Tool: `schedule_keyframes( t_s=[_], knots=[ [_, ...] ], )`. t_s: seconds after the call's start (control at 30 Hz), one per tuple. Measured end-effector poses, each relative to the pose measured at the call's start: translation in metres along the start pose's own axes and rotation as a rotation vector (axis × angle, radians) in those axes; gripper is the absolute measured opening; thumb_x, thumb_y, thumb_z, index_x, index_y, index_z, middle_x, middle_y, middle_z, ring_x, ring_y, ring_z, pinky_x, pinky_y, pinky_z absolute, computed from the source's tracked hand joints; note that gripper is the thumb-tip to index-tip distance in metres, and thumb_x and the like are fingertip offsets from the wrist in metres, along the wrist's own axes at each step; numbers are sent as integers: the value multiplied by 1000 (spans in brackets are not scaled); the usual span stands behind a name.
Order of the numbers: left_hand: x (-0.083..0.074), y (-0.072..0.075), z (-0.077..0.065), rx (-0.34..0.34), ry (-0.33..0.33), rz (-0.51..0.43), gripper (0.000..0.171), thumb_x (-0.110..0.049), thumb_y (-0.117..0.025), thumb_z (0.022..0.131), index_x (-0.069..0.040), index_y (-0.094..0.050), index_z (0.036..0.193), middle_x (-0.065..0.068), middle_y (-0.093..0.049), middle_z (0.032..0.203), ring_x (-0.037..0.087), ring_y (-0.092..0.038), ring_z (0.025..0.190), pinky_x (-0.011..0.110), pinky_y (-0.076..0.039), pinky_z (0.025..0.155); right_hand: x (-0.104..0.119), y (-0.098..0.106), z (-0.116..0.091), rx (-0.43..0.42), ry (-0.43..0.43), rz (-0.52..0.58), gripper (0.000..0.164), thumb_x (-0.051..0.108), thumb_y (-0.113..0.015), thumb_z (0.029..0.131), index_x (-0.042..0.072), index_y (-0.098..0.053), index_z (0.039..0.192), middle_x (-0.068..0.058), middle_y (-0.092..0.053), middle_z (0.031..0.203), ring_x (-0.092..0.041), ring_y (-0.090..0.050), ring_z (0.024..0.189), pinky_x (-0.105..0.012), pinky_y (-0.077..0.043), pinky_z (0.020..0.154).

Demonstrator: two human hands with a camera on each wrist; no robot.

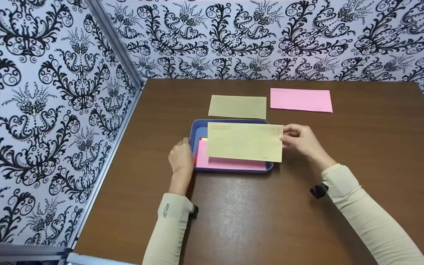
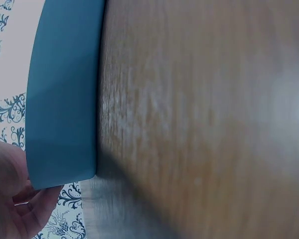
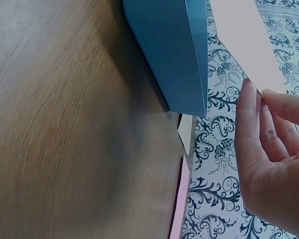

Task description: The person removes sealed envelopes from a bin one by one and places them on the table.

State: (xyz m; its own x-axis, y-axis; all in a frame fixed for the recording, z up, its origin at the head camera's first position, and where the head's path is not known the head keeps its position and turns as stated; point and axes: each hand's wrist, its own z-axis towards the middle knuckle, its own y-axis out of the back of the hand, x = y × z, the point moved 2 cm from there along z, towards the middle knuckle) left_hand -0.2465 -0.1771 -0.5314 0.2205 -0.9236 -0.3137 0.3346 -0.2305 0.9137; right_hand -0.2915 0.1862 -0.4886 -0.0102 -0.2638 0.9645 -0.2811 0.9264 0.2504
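Note:
A pale yellow envelope, printed with small red boxes, is held up over the blue tray. My right hand pinches its right edge between thumb and fingers; the right wrist view shows the same pinch on the envelope. Inside the tray lies a pink envelope, partly covered, with slivers of red and yellow at its left end. My left hand grips the tray's left side. In the left wrist view its curled fingers hold the end of the tray wall.
Behind the tray a yellow-beige envelope lies flat on the brown table. To its right lies a pink envelope. Patterned panels stand along the back and left of the table.

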Motion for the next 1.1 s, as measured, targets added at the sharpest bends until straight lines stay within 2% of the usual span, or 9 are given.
schedule_keyframes(
  t_s=[0.3, 0.5, 0.63, 0.73, 0.93, 1.1],
  knots=[
    [0, 0, 0, 4, -3, 4, 24, -3, -53, 92, -6, -69, 111, 16, -74, 100, 42, -72, 89, 54, -58, 75, -1, 4, -2, -10, -13, -11, 36, 1, -64, 93, -17, -55, 123, -7, -71, 98, -1, -69, 75, -29, -61, 75],
    [0, -1, 0, -3, -5, 4, 25, -4, -52, 94, -6, -69, 111, 16, -74, 101, 42, -72, 89, 53, -58, 75, -1, 8, -3, -20, -6, 33, 35, -2, -63, 93, -19, -53, 122, 6, -70, 88, -1, -69, 74, -29, -61, 74],
    [0, -1, -1, -38, -13, 4, 20, -7, -61, 91, -8, -70, 109, 15, -75, 99, 41, -72, 88, 52, -58, 74, -1, 12, -4, -27, -13, 72, 35, -2, -63, 93, -19, -52, 121, 14, -69, 83, -1, -69, 74, -30, -61, 75],
    [0, 0, -2, -58, -14, -2, 20, -10, -66, 90, -9, -71, 109, 14, -75, 98, 40, -72, 87, 52, -58, 73, -2, 15, -5, -35, -19, 81, 35, -1, -64, 93, -18, -52, 121, 16, -69, 84, -1, -69, 74, -29, -61, 76],
    [0, 0, -2, -54, -14, 5, 21, -8, -61, 91, -8, -71, 109, 15, -74, 98, 41, -72, 86, 53, -58, 72, -4, 23, -5, -63, -21, 71, 38, 1, -65, 93, -18, -51, 123, 16, -69, 82, 0, -69, 74, -24, -60, 72],
    [0, -1, -2, -76, -24, 11, 21, -7, -59, 91, -8, -71, 108, 15, -75, 96, 41, -72, 84, 53, -58, 71, -3, 29, -5, -80, -23, 86, 30, 2, -65, 93, -11, -56, 118, 16, -69, 82, 0, -68, 74, -22, -60, 70]
  ],
)
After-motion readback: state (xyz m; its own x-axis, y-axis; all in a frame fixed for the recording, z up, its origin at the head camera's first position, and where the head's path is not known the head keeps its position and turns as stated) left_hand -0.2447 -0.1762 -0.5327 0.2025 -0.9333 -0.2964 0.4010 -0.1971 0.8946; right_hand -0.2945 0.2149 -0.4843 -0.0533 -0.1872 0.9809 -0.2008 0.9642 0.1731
